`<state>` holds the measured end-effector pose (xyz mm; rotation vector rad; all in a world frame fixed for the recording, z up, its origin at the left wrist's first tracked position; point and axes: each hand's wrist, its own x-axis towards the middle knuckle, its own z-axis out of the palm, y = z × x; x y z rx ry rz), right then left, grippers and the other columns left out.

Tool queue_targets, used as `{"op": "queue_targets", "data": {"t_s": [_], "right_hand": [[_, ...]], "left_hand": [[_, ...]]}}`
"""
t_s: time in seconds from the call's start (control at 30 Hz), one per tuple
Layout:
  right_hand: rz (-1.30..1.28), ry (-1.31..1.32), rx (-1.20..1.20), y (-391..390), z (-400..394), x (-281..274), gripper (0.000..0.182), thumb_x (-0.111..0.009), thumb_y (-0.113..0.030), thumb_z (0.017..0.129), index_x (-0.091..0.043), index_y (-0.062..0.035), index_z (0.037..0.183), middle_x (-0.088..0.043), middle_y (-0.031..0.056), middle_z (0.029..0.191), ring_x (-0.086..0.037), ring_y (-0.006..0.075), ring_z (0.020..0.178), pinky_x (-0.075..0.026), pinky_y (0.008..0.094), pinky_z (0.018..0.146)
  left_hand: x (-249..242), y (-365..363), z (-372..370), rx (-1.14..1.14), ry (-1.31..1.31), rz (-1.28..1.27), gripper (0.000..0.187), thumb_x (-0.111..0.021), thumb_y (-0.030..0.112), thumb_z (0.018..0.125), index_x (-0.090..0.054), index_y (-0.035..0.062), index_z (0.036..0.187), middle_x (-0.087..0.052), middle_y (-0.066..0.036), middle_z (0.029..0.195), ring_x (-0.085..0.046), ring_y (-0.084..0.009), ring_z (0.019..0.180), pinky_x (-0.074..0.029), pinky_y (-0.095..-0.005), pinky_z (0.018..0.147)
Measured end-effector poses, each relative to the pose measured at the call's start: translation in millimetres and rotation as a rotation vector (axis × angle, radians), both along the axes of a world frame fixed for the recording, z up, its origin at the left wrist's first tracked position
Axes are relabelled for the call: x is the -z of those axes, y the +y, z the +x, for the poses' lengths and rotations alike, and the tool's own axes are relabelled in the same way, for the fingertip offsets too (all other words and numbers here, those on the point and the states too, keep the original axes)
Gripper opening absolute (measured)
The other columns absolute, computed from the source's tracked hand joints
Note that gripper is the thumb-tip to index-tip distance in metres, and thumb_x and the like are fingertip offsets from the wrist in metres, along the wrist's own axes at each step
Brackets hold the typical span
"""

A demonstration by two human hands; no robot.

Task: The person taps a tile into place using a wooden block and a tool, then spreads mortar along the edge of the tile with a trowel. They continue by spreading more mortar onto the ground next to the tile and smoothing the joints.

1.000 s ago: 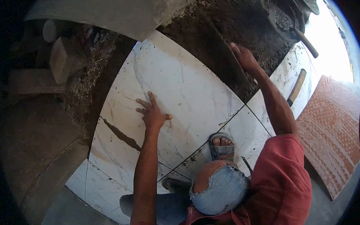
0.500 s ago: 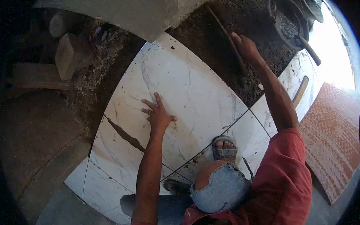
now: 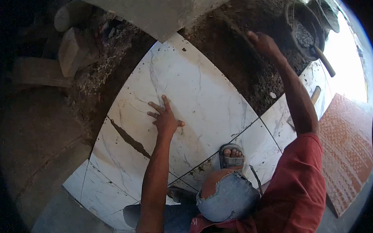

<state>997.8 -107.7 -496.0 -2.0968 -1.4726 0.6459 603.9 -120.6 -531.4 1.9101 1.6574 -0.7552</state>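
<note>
My left hand (image 3: 166,120) lies flat with fingers spread on a large white marbled tile (image 3: 212,86), a ring on one finger. Beyond the tile's far edge, my right hand (image 3: 265,44) is closed around a long, thin straightedge (image 3: 238,30), blurred by motion. That straightedge is over the dark, loose bedding (image 3: 222,46), and whether it touches the surface is hard to tell. Crumbs of dirt dot the tile, and a brown wet streak (image 3: 130,138) runs left of my forearm.
A bucket (image 3: 286,21) of grey mix with a handled tool (image 3: 324,63) stands at upper right. Below it are a wooden-handled tool (image 3: 316,95) and a ridged reddish tile (image 3: 350,138). Wood blocks (image 3: 70,53) lie left; a grey slab (image 3: 157,10) overhangs the top. My sandalled foot (image 3: 231,155) rests on tile.
My right hand and the straightedge have shifted slightly up and to the right over the bedding. My left hand stays put on the tile. The view has tilted a little.
</note>
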Motion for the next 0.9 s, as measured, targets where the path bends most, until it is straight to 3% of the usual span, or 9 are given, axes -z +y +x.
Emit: {"op": "queue_targets", "data": {"t_s": [0.07, 0.13, 0.33, 0.47, 0.57, 0.63, 0.8, 0.87, 0.9], "right_hand": [[0.051, 0.001, -0.066, -0.2, -11.0, 30.9, 0.064, -0.041, -0.058, 0.090, -0.065, 0.0022, 0.092, -0.064, 0.0263, 0.086, -0.062, 0.0399, 0.089, -0.046, 0.0469, 0.076], [-0.345, -0.161, -0.157, 24.8, -28.3, 57.2, 0.062, -0.044, -0.056, 0.090, -0.065, 0.0019, 0.093, -0.064, 0.0257, 0.087, -0.062, 0.0389, 0.090, -0.046, 0.0460, 0.077], [-0.227, -0.123, 0.177, 14.0, 75.5, 56.6, 0.065, -0.040, -0.059, 0.090, -0.062, 0.0025, 0.096, -0.064, 0.0237, 0.094, -0.060, 0.0354, 0.096, -0.044, 0.0442, 0.079], [-0.109, 0.066, 0.089, -36.8, 31.3, 24.8, 0.065, -0.038, -0.058, 0.091, -0.060, 0.0031, 0.095, -0.062, 0.0191, 0.089, -0.058, 0.0270, 0.088, -0.044, 0.0415, 0.079], [-0.346, 0.278, 0.029, -72.8, -22.4, 20.4, 0.051, -0.041, -0.047, 0.094, -0.057, -0.0051, 0.119, -0.056, 0.0200, 0.122, -0.051, 0.0335, 0.116, -0.040, 0.0423, 0.095], [-0.318, 0.196, 0.140, -102.4, -50.1, 40.7, 0.059, -0.039, -0.054, 0.093, -0.058, 0.0024, 0.097, -0.062, 0.0209, 0.088, -0.058, 0.0275, 0.084, -0.043, 0.0427, 0.078], [-0.413, 0.048, 0.196, -110.0, 9.7, 41.1, 0.061, -0.043, -0.055, 0.090, -0.060, 0.0033, 0.096, -0.062, 0.0246, 0.084, -0.062, 0.0303, 0.082, -0.045, 0.0439, 0.074], [-0.377, -0.011, 0.334, -99.3, 53.9, 53.1, 0.060, -0.043, -0.054, 0.090, -0.061, 0.0025, 0.093, -0.062, 0.0224, 0.078, -0.062, 0.0297, 0.077, -0.045, 0.0435, 0.072], [-0.322, -0.021, 0.402, -91.0, 62.9, 44.3, 0.059, -0.043, -0.054, 0.090, -0.061, 0.0019, 0.091, -0.062, 0.0213, 0.075, -0.062, 0.0295, 0.074, -0.045, 0.0433, 0.071]], "left_hand": [[0.1, -0.4, 2.6, -0.007, 0.008, -0.006, 0.130, -0.087, 0.033, 0.054, 0.005, 0.0196, 0.146, 0.011, -0.040, 0.140, -0.011, -0.0655, 0.124, -0.040, -0.0653, 0.088], [1.0, -1.5, -2.2, 0.000, -0.026, 0.016, 0.130, -0.087, 0.032, 0.054, 0.004, 0.0196, 0.145, 0.011, -0.040, 0.140, -0.011, -0.0655, 0.124, -0.041, -0.0650, 0.087], [6.0, -4.9, -8.1, 0.011, -0.069, 0.025, 0.129, -0.087, 0.031, 0.055, 0.004, 0.0203, 0.146, 0.011, -0.040, 0.140, -0.010, -0.0651, 0.124, -0.042, -0.0638, 0.087], [-2.0, -2.0, 0.3, -0.005, -0.018, -0.004, 0.129, -0.087, 0.031, 0.055, 0.004, 0.0209, 0.146, 0.012, -0.039, 0.140, -0.010, -0.0645, 0.125, -0.041, -0.0628, 0.089], [1.2, -3.7, -1.8, 0.013, -0.014, 0.026, 0.130, -0.087, 0.032, 0.054, 0.005, 0.0210, 0.145, 0.013, -0.040, 0.140, -0.011, -0.0648, 0.124, -0.041, -0.0615, 0.090], [1.8, -2.7, -2.5, 0.034, -0.005, 0.030, 0.131, -0.087, 0.032, 0.054, 0.006, 0.0209, 0.145, 0.013, -0.040, 0.140, -0.012, -0.0650, 0.124, -0.042, -0.0607, 0.091], [6.6, -3.9, -3.4, 0.061, -0.028, 0.059, 0.131, -0.087, 0.033, 0.055, 0.007, 0.0201, 0.145, 0.013, -0.041, 0.139, -0.014, -0.0658, 0.122, -0.043, -0.0586, 0.090], [-1.5, -2.7, -0.2, 0.005, -0.074, 0.007, 0.138, -0.089, 0.030, 0.048, 0.008, 0.0111, 0.145, 0.012, -0.045, 0.136, -0.003, -0.0650, 0.125, -0.019, -0.0613, 0.105], [-3.2, -1.7, 0.7, 0.003, -0.077, 0.011, 0.138, -0.089, 0.030, 0.048, 0.008, 0.0111, 0.145, 0.012, -0.045, 0.136, -0.003, -0.0650, 0.125, -0.019, -0.0613, 0.105]]}}
